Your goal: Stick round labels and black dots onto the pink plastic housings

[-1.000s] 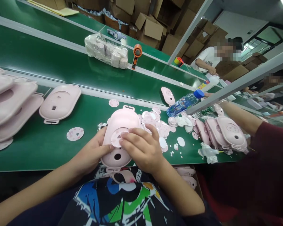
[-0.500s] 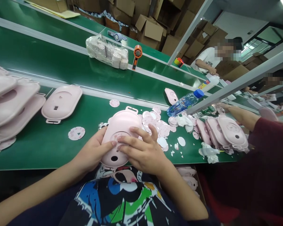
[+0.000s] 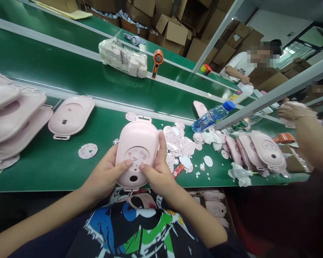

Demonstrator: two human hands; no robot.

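Right hand [image 3: 157, 172] shifted off the round printed sticker [image 3: 134, 157] to the edge of a pink plastic case [image 3: 140, 138], thumb resting just below the sticker, apparently to leave its face uncovered. Left hand [image 3: 104, 172] cupping the case from beneath and the side, both hands closed around it, case lying between the palms above the green counter [image 3: 43, 175], near a loose heap of printed discs [image 3: 177, 143].

The pale pink oval plastic casing [image 3: 136, 138] faces up, with a round printed sticker [image 3: 133, 156] on its face, a dark round hole [image 3: 133, 178] toward 6 o'clock, and a looped tab [image 3: 144, 119] at 12 o'clock.
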